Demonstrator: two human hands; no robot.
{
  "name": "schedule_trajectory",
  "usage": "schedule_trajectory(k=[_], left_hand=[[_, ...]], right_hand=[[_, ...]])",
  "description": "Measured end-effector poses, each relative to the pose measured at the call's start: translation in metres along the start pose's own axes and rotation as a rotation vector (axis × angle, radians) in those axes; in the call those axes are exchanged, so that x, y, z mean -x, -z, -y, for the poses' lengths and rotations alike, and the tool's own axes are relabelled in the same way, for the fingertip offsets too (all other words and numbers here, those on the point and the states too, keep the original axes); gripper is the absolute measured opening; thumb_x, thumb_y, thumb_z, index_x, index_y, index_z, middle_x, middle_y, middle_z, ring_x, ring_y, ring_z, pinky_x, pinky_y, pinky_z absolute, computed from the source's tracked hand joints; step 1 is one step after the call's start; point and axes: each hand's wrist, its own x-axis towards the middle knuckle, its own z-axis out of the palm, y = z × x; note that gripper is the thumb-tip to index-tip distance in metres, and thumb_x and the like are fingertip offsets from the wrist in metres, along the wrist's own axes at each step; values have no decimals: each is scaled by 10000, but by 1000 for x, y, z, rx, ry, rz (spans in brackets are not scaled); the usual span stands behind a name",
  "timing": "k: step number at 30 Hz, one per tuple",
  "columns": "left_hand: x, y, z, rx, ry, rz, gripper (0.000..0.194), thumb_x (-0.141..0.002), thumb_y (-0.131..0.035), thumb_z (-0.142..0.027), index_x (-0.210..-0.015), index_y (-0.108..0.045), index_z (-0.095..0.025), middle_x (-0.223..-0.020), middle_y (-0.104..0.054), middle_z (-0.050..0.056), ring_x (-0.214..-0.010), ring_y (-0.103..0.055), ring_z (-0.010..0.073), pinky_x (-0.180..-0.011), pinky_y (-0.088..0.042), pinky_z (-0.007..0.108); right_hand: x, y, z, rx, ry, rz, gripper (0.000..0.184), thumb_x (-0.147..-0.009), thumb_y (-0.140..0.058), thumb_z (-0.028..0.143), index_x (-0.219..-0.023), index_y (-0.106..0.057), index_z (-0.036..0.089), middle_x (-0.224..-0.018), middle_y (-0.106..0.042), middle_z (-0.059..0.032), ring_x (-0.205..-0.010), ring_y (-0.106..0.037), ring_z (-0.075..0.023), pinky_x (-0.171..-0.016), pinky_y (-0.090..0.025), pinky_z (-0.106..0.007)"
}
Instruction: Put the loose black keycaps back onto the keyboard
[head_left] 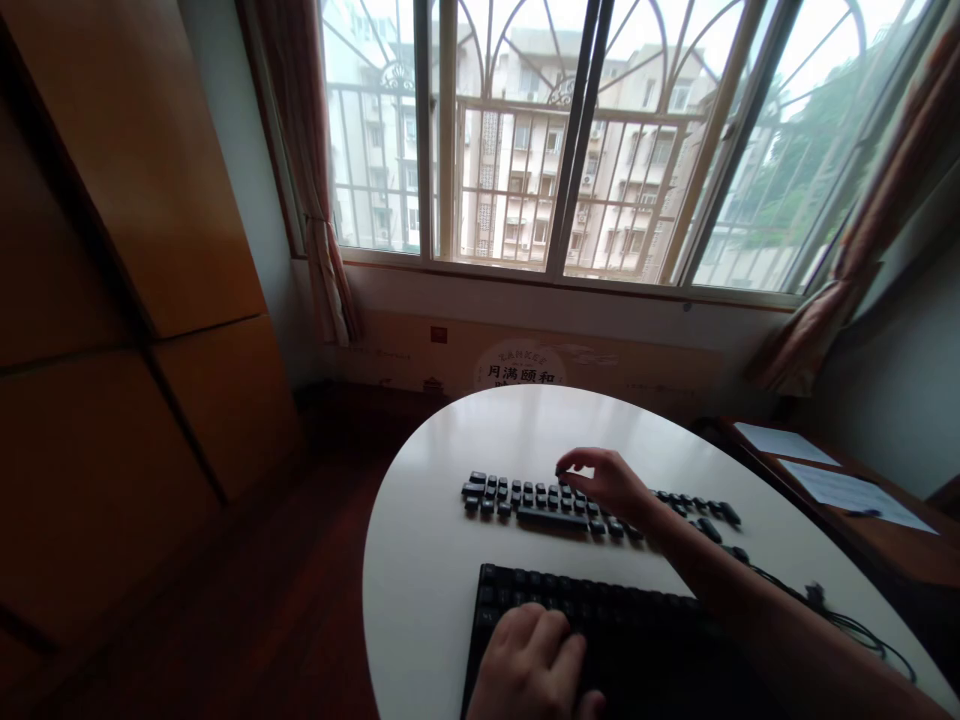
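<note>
Loose black keycaps lie in rows on the white round table, laid out like a keyboard, with a long space bar among them. My right hand is over these rows, thumb and forefinger pinched together on a small dark keycap. Nearer to me is a black keyboard with keys showing in its far rows; its near part is too dark to make out. My left hand rests on the keyboard's left part with its fingers curled in. Whatever is under those fingers is hidden.
A black cable lies coiled at the table's right side. Farther right, paper sheets and a pen lie on a brown wooden surface. A long printed box stands below the window. A wooden cabinet is on the left.
</note>
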Motion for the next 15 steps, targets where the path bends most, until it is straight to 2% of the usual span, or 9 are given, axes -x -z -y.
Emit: schedule_trajectory(k=[4,7,10,12,15], left_hand=[[-3,6,0,44,1,-12,219,-889,-655,-396,-1011,-691,-219,-955,-688,38,-865,-621,221,-785,-537,346],[-12,19,-5,97,59,47,197,-868,-633,-291,-1036,-707,-219,-969,-696,48,-907,-635,228,-816,-544,352],[-25,34,-14,143,151,211,239,-848,-611,-201,-1058,-724,-216,-986,-701,47,-910,-642,222,-837,-548,364],[-33,43,-19,159,206,270,230,-862,-596,-186,-1033,-747,-215,-980,-710,48,-900,-647,216,-831,-547,358],[-46,56,-22,204,310,403,222,-890,-592,-199,-1020,-771,-222,-1011,-726,45,-930,-649,209,-867,-531,344]], right_hand=[[59,35,11,-60,47,-60,153,-851,-699,352,-923,-756,230,-903,-761,-43,-837,-700,-207,-780,-574,-331],[92,49,20,-174,78,-61,141,-865,-715,350,-943,-746,237,-947,-759,-55,-888,-712,-215,-794,-592,-332],[110,46,29,-298,145,-56,126,-881,-716,346,-925,-735,229,-952,-758,-64,-901,-716,-211,-814,-597,-333],[116,34,31,-335,189,-38,112,-886,-711,331,-885,-728,220,-923,-757,-64,-877,-714,-201,-813,-591,-327],[124,14,31,-275,248,48,83,-889,-688,266,-833,-723,216,-878,-751,-56,-823,-698,-181,-768,-566,-299]])
